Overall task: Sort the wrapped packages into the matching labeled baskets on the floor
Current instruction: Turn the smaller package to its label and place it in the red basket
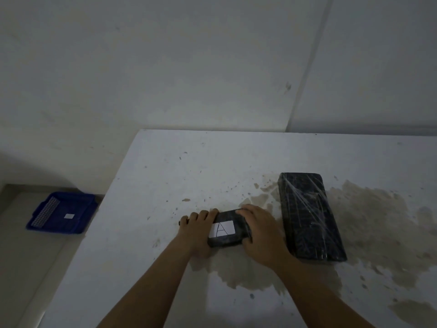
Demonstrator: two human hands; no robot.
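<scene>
A small black wrapped package with a white label marked "A" lies on the white table. My left hand grips its left side and my right hand grips its right side. Just to the right lies a longer black package wrapped in clear film, with no label showing. Down on the floor at the left sits a blue basket with a small white label inside; its writing is too small to read.
The table has brown stains around the packages and toward its right side. Its left edge drops to the floor where the blue basket sits. White walls meet in a corner behind the table.
</scene>
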